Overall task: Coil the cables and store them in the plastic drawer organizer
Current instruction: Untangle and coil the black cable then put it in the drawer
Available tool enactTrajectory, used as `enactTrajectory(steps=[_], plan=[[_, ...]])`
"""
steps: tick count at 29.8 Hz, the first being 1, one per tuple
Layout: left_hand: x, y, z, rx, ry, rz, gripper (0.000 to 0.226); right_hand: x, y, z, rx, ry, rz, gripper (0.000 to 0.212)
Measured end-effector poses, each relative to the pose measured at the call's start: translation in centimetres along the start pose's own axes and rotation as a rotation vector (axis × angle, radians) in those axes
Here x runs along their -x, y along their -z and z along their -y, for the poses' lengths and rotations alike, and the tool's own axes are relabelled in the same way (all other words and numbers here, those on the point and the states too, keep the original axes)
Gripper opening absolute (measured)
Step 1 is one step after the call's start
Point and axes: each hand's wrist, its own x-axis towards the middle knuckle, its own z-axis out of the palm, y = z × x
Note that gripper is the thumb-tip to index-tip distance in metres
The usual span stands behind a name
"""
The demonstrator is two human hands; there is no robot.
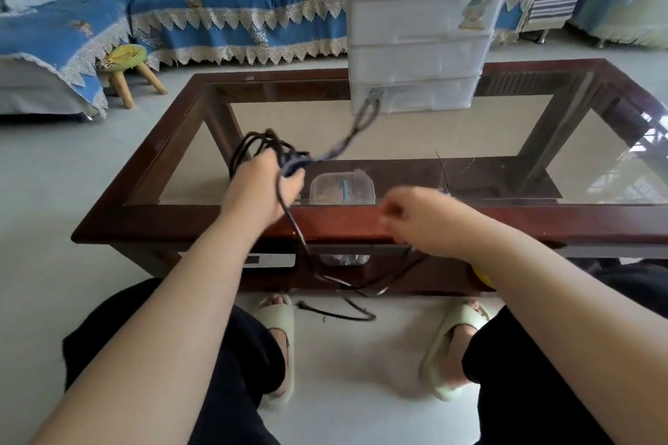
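Two bare forearms are reaching up from the bottom of the frame, above black-trousered knees and pale slippers on the light floor. At centre left the left hand (265, 184) is gripping a bundle of loops of thin black cable (253, 146), with a blurred length swinging up toward centre and a tail dropping past the near edge of the dark wooden glass-topped coffee table (180, 224) to lie slack on the floor at lower centre. At centre right the right hand (419, 217) is curling its fingers, but motion blur is hiding whether it is pinching the strand, so I cannot tell. The white translucent plastic drawer organizer (423, 29) is standing on the table at upper centre, drawers seemingly closed, well apart from the coil. A small clear plastic box (341, 188) is showing through the glass. The trailing tail is likely to snag on the table edge, and the swinging length could pull loops loose from the left hand's grip.
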Motion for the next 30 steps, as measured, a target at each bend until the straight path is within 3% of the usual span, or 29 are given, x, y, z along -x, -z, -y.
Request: enactTrajectory(steps=[2,3,5,7,8,9,12,14,16,18,21,23,26,28,30], plan=[[1.7,-1.0,-1.6,-0.192,-0.121,0.054,0.027,-1.1,-0.2,0.6,-0.239,-0.063,-0.354,0.034],[2.3,-1.5,-2.1,-0.308,-0.183,0.057,0.027,-1.4,-0.1,0.8,-0.424,-0.115,-0.347,0.045],[3.3,-2.0,-3.2,-0.504,-0.268,0.037,0.022,-1.8,-0.7,1.4,-0.824,-0.233,-0.071,0.063],[3.8,-2.6,-4.1,-0.569,-0.280,0.071,0.022,-1.7,-2.3,2.3,-1.016,-0.283,0.207,0.070],[3.8,-2.8,-4.3,-0.571,-0.265,0.106,0.024,-1.8,-3.0,2.6,-1.076,-0.272,0.265,0.074],[3.7,-2.8,-4.4,-0.575,-0.250,0.119,0.025,-2.1,-3.6,2.8,-1.162,-0.265,0.272,0.072],[2.7,-2.5,-3.7,-0.610,-0.262,0.083,0.024,-2.6,-3.3,3.0,-1.329,-0.272,0.291,0.030],[2.1,-2.2,-3.0,-0.582,-0.234,0.113,0.028,-2.6,-2.1,3.1,-1.162,-0.253,0.249,0.017],[1.4,-1.5,-2.6,-0.431,-0.146,0.229,0.031,-2.6,-0.5,2.4,-0.777,-0.210,0.023,0.026],[0.8,-0.4,-2.2,-0.192,-0.073,0.411,0.033,-2.7,1.4,1.5,-0.427,-0.152,-0.248,0.032],[1.2,1.3,-2.2,0.304,-0.080,0.705,0.024,-3.1,3.2,-0.1,-0.244,-0.175,-0.471,0.026],[1.5,2.0,-2.1,0.580,-0.120,0.847,0.020,-3.8,3.2,-1.3,-0.100,-0.228,-0.471,0.025],[1.2,3.0,-1.0,0.916,-0.200,0.928,0.017,-4.8,3.3,-3.3,0.075,-0.291,-0.360,0.029],[0.7,3.6,0.0,1.166,-0.209,0.927,0.035,-4.8,3.0,-4.2,0.093,-0.266,-0.173,0.031],[0.4,4.0,0.5,1.345,-0.140,0.820,0.052,-4.4,1.6,-4.0,0.063,-0.186,0.052,0.034]])
